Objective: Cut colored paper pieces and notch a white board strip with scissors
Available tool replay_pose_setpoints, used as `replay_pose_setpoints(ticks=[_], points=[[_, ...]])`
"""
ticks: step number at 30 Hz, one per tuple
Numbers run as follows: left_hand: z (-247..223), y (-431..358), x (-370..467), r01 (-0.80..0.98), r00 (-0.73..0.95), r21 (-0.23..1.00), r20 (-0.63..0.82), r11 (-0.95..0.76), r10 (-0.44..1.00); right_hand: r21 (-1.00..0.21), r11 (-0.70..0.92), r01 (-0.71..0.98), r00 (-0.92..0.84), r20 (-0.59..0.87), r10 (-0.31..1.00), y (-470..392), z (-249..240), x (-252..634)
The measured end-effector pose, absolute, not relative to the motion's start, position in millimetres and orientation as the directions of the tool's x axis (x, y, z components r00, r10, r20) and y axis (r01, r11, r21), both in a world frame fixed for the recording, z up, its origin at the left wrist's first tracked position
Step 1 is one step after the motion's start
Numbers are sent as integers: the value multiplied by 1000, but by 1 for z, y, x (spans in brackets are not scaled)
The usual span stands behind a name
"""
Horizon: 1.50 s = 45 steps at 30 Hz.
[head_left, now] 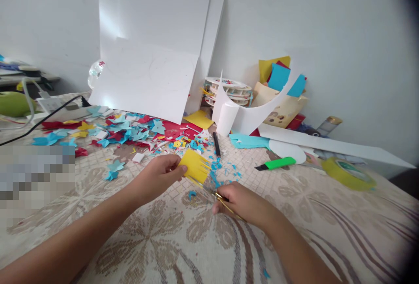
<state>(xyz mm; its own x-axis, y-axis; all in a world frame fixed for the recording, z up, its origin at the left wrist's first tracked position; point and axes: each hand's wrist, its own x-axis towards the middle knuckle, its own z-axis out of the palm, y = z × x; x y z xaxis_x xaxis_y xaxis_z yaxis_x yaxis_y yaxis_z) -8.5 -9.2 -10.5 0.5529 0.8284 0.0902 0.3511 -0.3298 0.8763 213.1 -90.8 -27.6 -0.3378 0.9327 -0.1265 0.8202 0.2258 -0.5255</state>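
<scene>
My left hand (165, 172) pinches the left edge of a small yellow paper piece (194, 165) between thumb and fingers. Its right side is cut into thin fringe strips. In my right hand (240, 203) are scissors (220, 196) with gold-coloured handles, fingers wrapped round them. The blades point up and left, at the lower right edge of the yellow paper; they are blurred, so I cannot tell how far apart they are. Small blue paper scraps (216, 172) lie just behind the scissors on the patterned tablecloth (157, 231).
Cut paper shapes (131, 129) in blue, red, yellow and white are heaped at the back left. White boards (147, 79) lean on the wall. A black pen (216, 144), a green cutter knife (279, 163), yellow tape (348, 174) and a black cable (49, 116) lie around.
</scene>
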Motion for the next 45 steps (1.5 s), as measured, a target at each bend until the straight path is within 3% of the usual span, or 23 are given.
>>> replay_pose_setpoints(ticks=[10, 15, 20, 45], points=[[-3, -11, -7, 73, 466, 988, 88, -138, 880, -521, 225, 824, -337, -130, 932, -94, -30, 217], [0, -10, -13, -17, 394, 971, 227, -240, 891, -564, 231, 793, -350, -111, 930, -98, -22, 218], [-2, -10, -14, -64, 453, 961, 268, -269, 850, -583, 217, 783, -349, -123, 929, -98, -19, 217], [-7, -10, -8, 44, 524, 985, 119, -166, 844, -580, 161, 799, -320, -182, 930, -96, -17, 214]])
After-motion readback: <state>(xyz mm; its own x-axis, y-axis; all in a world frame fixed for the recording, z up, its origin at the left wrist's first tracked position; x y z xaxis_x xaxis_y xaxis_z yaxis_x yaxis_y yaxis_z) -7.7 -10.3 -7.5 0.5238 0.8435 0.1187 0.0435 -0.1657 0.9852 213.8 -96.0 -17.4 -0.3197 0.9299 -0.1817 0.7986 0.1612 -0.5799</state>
